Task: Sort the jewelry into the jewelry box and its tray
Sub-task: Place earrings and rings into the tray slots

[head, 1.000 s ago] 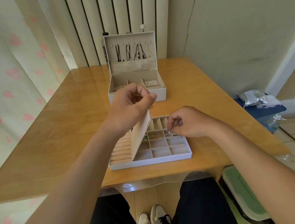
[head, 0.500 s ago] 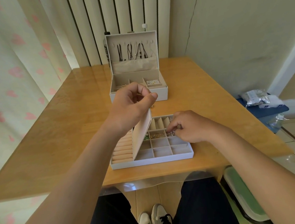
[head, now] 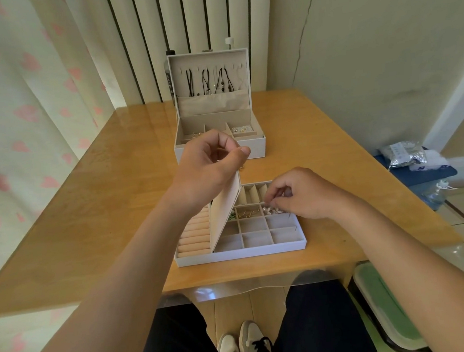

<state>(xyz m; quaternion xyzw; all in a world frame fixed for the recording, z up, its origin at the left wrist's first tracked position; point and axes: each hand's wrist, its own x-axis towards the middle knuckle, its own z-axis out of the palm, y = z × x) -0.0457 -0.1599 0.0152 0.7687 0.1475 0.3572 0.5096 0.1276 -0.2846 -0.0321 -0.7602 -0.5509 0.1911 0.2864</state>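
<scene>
Table [head: 116, 199]: we see a wooden top that carries both parts of the set.
Tray [head: 239, 254]: a shallow white tray lies near the front edge of the table, at its middle.
Ring rolls [head: 195, 234]: the padded rolls in the left part of the tray show no rings that we can make out.
Left hand [head: 207, 164]: thumb and curled fingers pinch the top edge of the flap and hold it tilted up. A tiny gold glint sits under the thumb, and we cannot tell what it is.
Flap [head: 225, 212]: this beige panel stands slanted between the ring rolls and the grid of compartments.
Jewelry box [head: 255, 147]: it stands open at the middle of the table, toward the far edge, well behind the tray.
Necklaces [head: 212, 81]: several dark cords already hang inside the raised lid.
Earrings [head: 241, 130]: small pieces lie in the box's right compartment.
Small pieces [head: 249, 212]: gold and silver bits fill the tray's middle row, while the two front rows look bare.
Right hand [head: 304, 195]: its fingers are curled, with the tips together over the middle row. We cannot tell whether they grip a piece.
Progress: we judge the sorting well along, with small items left to place.
</scene>
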